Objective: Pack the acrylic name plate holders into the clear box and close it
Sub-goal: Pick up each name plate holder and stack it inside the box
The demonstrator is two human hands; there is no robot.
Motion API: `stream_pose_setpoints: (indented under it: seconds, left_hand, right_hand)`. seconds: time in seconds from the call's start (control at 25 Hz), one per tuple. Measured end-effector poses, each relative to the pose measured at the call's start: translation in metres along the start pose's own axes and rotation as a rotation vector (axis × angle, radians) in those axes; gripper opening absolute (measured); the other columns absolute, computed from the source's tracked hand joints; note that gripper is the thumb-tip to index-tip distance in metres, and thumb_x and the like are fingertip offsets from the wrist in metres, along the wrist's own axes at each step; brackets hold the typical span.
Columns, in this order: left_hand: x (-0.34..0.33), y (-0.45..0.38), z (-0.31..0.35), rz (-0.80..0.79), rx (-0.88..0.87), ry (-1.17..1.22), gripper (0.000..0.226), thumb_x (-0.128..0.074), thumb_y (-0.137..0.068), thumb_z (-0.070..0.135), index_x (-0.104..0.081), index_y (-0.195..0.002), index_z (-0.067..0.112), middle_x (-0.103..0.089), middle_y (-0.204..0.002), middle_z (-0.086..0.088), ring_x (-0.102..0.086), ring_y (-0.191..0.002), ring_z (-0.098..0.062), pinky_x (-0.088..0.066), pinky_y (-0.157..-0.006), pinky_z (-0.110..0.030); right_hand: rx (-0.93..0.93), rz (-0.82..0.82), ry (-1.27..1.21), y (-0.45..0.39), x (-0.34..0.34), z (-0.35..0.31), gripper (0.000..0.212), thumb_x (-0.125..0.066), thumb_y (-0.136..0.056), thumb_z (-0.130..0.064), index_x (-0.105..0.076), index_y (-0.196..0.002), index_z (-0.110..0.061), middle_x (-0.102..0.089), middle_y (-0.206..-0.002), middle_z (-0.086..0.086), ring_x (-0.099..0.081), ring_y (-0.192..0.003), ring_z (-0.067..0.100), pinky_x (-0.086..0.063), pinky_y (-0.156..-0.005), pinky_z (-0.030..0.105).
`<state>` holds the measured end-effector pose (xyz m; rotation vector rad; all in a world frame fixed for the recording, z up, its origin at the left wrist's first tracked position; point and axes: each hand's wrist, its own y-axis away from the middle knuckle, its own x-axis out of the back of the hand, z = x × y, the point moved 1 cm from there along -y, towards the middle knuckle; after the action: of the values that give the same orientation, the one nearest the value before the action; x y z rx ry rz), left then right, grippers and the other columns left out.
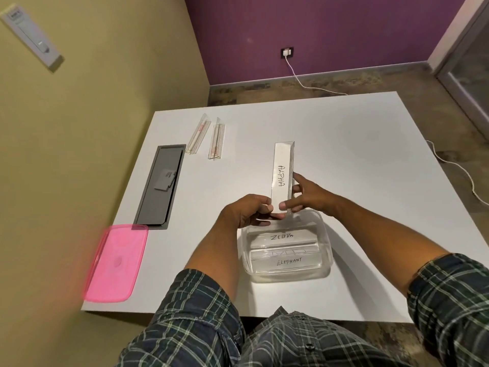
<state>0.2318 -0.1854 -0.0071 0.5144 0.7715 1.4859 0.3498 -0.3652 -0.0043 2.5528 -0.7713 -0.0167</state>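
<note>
Holder [282,176] marked ALPHA is up in both hands, just past the far rim of the clear box [324,235], long axis pointing away from the person. Box sits on the white table [370,181] near the front edge and already has two holders lying flat crosswise, ZEBRA [281,237] behind ELEPHANT [289,261].

To do this step well (my read): turn ALPHA a quarter turn so it runs the same way as the two inside, then lower it flat on top or into the gap at the far wall. Keep it level so an end does not catch the rim. Acrylic is slick, so grip on the edges, not the faces.

Left hand [248,210] pinches the near end, thumb on top, fingers curled under. Right hand [304,194] pinches the right long edge, index stretched up along it, thumb on the near face. Both forearms reach forward over the box, wrists bent slightly inward.

Two more holders [198,133] [217,140] lie at the far left of the table, well apart from the box. Pink lid [116,263] rests at the near left corner, off the box, so closing is not yet done.
</note>
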Motion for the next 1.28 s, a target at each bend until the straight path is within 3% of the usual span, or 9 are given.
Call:
stream_pose_setpoints:
  seconds: [0.12, 0.28, 0.44, 0.52, 0.68, 0.88, 1.0, 1.12, 1.28]
  left_hand:
    - [0.000, 0.001, -0.005, -0.025, 0.028, -0.038, 0.026, -0.049, -0.099, 0.000, -0.056, -0.082, 0.018, -0.070, -0.110, -0.012, -0.070, -0.115, -0.022, -0.049, -0.089, -0.033]
    - [-0.001, 0.003, -0.001, 0.022, -0.006, -0.181, 0.008, -0.063, -0.095, 0.017, -0.070, -0.092, 0.015, -0.073, -0.103, -0.007, -0.069, -0.104, -0.019, -0.049, -0.091, -0.032]
    - [0.011, 0.013, 0.019, 0.168, -0.115, -0.102, 0.069, -0.069, -0.075, 0.070, -0.071, -0.110, 0.012, -0.079, -0.101, -0.010, -0.076, -0.098, -0.025, -0.053, -0.083, -0.033]
    - [0.022, 0.018, 0.025, 0.295, -0.168, -0.008, 0.075, -0.065, -0.071, 0.079, -0.066, -0.106, 0.013, -0.078, -0.094, -0.011, -0.077, -0.088, -0.027, -0.056, -0.076, -0.033]
    - [0.032, 0.028, 0.027, 0.309, -0.146, -0.136, 0.055, -0.068, -0.082, 0.064, -0.066, -0.101, 0.013, -0.068, -0.083, -0.006, -0.074, -0.073, -0.025, -0.053, -0.070, -0.030]
    - [0.022, 0.035, 0.018, 0.187, 0.057, -0.493, 0.053, -0.075, -0.085, 0.046, -0.070, -0.109, -0.001, -0.076, -0.090, -0.015, -0.072, -0.072, -0.023, -0.054, -0.071, -0.029]
    - [0.015, 0.032, 0.011, 0.089, 0.225, -0.717, 0.054, -0.079, -0.083, 0.045, -0.070, -0.107, -0.002, -0.078, -0.097, -0.017, -0.074, -0.079, -0.025, -0.055, -0.079, -0.032]
    - [0.007, 0.026, 0.008, 0.022, 0.286, -0.880, 0.039, -0.081, -0.083, 0.039, -0.072, -0.095, 0.003, -0.079, -0.095, -0.014, -0.075, -0.072, -0.020, -0.053, -0.072, -0.028]
    - [-0.004, 0.017, 0.006, -0.030, 0.283, -1.021, 0.050, -0.087, -0.078, 0.030, -0.072, -0.108, -0.007, -0.078, -0.099, -0.017, -0.076, -0.074, -0.022, -0.057, -0.070, -0.029]
  right_hand:
    - [0.001, -0.029, 0.093, 0.011, -0.005, 0.003, 0.117, -0.096, -0.060, -0.015, -0.027, -0.152, -0.038, -0.062, -0.125, 0.006, -0.067, -0.111, 0.022, -0.063, -0.077, 0.041]
    - [-0.054, -0.073, 0.076, 0.020, -0.004, 0.001, 0.100, -0.092, -0.063, -0.006, -0.039, -0.145, -0.027, -0.063, -0.126, 0.010, -0.072, -0.104, 0.026, -0.063, -0.080, 0.046]
    - [-0.093, -0.155, 0.169, 0.033, 0.005, -0.003, 0.088, -0.083, -0.065, 0.012, -0.051, -0.139, -0.025, -0.068, -0.123, 0.006, -0.072, -0.102, 0.031, -0.063, -0.075, 0.049]
    - [-0.104, -0.195, 0.260, 0.039, 0.012, -0.003, 0.080, -0.081, -0.066, 0.012, -0.059, -0.132, -0.026, -0.069, -0.122, 0.002, -0.074, -0.095, 0.025, -0.062, -0.070, 0.042]
    - [-0.147, -0.251, 0.572, 0.044, 0.021, 0.003, 0.079, -0.082, -0.068, 0.007, -0.061, -0.134, -0.029, -0.068, -0.121, -0.004, -0.066, -0.075, 0.004, -0.055, -0.069, 0.028]
    - [-0.196, -0.332, 0.982, 0.047, 0.020, 0.003, 0.077, -0.082, -0.065, -0.007, -0.059, -0.127, -0.047, -0.068, -0.117, -0.019, -0.055, -0.076, -0.013, -0.039, -0.069, 0.016]
    - [-0.147, -0.396, 1.257, 0.046, 0.011, -0.001, 0.071, -0.077, -0.066, -0.014, -0.059, -0.128, -0.045, -0.066, -0.121, -0.021, -0.057, -0.081, 0.001, -0.038, -0.068, 0.023]
    - [-0.123, -0.442, 1.411, 0.043, -0.001, -0.005, 0.068, -0.069, -0.068, -0.015, -0.059, -0.130, -0.042, -0.067, -0.119, -0.019, -0.055, -0.088, 0.011, -0.036, -0.071, 0.027]
    - [-0.140, -0.462, 1.503, 0.043, -0.009, -0.013, 0.062, -0.065, -0.071, -0.015, -0.061, -0.128, -0.038, -0.063, -0.096, -0.021, -0.054, -0.087, 0.013, -0.035, -0.070, 0.027]
